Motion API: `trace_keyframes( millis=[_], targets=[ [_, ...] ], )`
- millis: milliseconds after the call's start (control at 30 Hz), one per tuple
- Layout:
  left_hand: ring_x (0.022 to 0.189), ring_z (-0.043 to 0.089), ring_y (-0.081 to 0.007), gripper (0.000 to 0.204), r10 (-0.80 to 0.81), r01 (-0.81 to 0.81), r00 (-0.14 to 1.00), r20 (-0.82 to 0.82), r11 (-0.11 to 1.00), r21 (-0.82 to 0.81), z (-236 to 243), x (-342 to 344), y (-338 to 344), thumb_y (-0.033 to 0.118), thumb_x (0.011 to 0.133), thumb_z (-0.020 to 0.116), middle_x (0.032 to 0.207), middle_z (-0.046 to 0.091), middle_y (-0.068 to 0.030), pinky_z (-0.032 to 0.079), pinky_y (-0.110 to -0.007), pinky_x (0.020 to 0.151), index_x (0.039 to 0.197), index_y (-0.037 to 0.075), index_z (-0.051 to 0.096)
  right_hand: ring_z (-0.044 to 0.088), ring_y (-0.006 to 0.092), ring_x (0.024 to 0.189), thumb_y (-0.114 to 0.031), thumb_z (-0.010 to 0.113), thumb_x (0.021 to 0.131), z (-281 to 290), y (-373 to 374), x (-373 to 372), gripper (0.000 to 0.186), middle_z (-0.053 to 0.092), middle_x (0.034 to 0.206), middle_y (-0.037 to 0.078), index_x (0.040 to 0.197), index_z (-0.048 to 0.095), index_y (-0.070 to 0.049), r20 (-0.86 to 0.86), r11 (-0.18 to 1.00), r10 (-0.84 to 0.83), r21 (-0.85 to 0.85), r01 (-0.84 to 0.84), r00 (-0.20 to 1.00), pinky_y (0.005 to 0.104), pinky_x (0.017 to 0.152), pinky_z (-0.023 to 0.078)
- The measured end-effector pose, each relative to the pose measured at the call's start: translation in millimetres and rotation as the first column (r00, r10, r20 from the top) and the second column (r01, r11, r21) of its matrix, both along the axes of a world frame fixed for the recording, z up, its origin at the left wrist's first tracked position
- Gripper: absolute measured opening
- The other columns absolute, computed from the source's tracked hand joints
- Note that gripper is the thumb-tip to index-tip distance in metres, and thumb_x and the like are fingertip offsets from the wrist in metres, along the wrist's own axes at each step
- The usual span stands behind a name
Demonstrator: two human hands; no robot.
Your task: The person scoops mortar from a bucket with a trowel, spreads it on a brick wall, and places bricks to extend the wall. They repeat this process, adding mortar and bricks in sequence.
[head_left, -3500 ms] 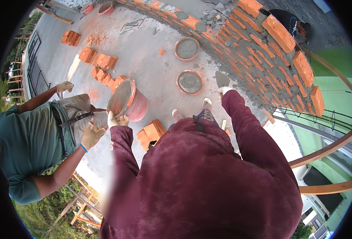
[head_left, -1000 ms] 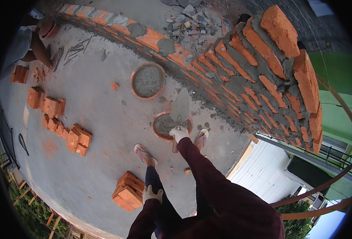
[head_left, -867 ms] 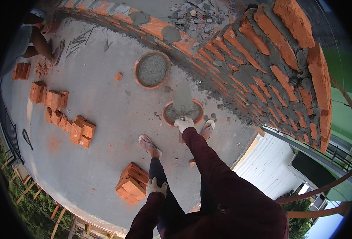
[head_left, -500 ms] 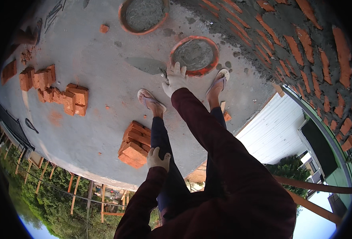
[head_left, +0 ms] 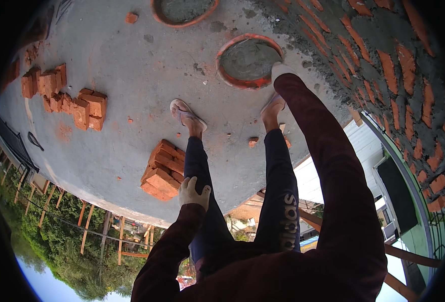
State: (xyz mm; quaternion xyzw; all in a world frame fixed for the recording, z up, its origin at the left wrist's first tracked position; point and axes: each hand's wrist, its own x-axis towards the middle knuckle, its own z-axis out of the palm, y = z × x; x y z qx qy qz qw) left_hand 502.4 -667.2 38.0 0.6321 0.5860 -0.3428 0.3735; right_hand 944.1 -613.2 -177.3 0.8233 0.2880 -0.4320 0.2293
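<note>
Right hand [head_left: 282, 71] at near pan [head_left: 242, 85]; loose bricks not yet laid

The gloved right hand is seen over the right-hand rim of the near pan; whether the rim is touched cannot be told. Its fingers are largely hidden beyond the cuff, so it cannot be told whether they are spread, pressed together or closed on anything. The left hand [head_left: 194, 193], also gloved, is rested on the left leg [head_left: 199, 158], fingers loosely spread, nothing gripped.

Done: on the right, a brick wall [head_left: 383, 70] is seen with many bricks bedded in grey mortar, some of it smeared across the brick faces. Its upper edge is not shown, so the height reached cannot be certified.

Left: mortar [head_left: 247, 59] is held unspent in the near pan, its surface roughly levelled. More is held in the far pan [head_left: 178, 24], which is cut off by the edge of the view. Unlaid bricks are noted in a near stack [head_left: 163, 171] just beside the left leg, and in a left row [head_left: 89, 109] farther off across the floor [head_left: 132, 90]. The work is judged to be part-done.
</note>
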Motion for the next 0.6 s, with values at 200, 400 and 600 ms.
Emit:
trace_keyframes(
  millis=[200,400,600],
  targets=[
    [0.132,0.049,-0.0415,0.057,-0.012,0.012,1.000,0.000,1.000,0.022,-6,2,-6,0.035,0.084,0.078,0.140,0.057,-0.0214,0.040,-0.050,0.113,0.131,0.005,0.065,0.072,0.0367,0.107,-0.018,0.067,0.092,24,-46,-26,0.031,0.074,0.111,0.023,0.119,0.067,-0.001,-0.066,0.987,0.134,0.102,-0.127,0.989,0.0479,0.089,0.058],
    [0.131,0.051,-0.0403,0.055,-0.017,0.016,1.000,0.018,1.000,0.014,-9,11,4,0.035,0.084,0.078,0.138,0.058,-0.0202,0.041,-0.049,0.112,0.129,0.006,0.066,0.067,0.0382,0.113,-0.038,0.057,0.098,-7,-70,-13,0.042,0.070,0.122,0.021,0.121,0.065,-0.004,-0.178,0.988,0.062,0.149,-0.035,0.982,0.0493,0.096,0.053],
    [0.130,0.051,-0.0399,0.053,0.018,-0.018,1.000,0.013,1.000,0.024,-8,6,1,0.033,0.083,0.078,0.137,0.059,-0.0192,0.041,-0.049,0.112,0.127,0.005,0.067,0.067,0.0416,0.113,-0.039,0.056,0.097,-5,-59,12,0.044,0.068,0.123,0.025,0.121,0.066,-0.003,-0.106,0.998,0.003,0.057,0.003,0.994,0.0512,0.098,0.052]
  ],
)
